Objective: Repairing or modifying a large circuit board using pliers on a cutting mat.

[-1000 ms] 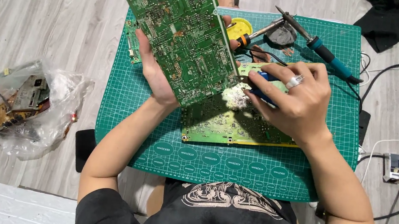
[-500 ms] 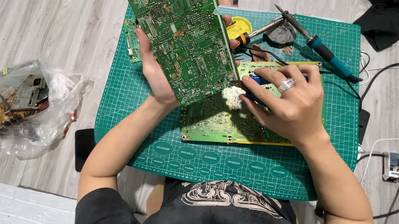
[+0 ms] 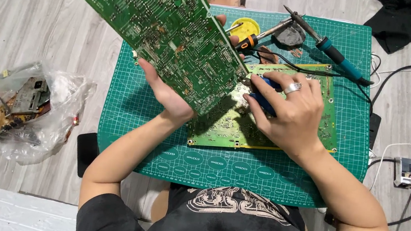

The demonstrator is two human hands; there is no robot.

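Note:
My left hand (image 3: 167, 93) holds up a large green circuit board (image 3: 159, 19), tilted, solder side toward me. My right hand (image 3: 287, 111), with a ring on one finger, grips a blue-handled tool (image 3: 264, 97) whose tip is at the raised board's lower edge. Under both hands a second green circuit board (image 3: 326, 128) lies flat on the green cutting mat (image 3: 240, 170).
A soldering iron with a teal handle (image 3: 336, 55), an orange-handled tool (image 3: 254, 39) and a yellow round tin (image 3: 245, 28) lie at the mat's far edge. A clear plastic bag of electronic parts (image 3: 17, 111) sits left on the wooden floor. Cables and a plug (image 3: 406, 169) lie right.
The raised board has swung closer to me and further left. My right hand moved left along the lower board to the raised board's edge. The white wad seen earlier is hidden.

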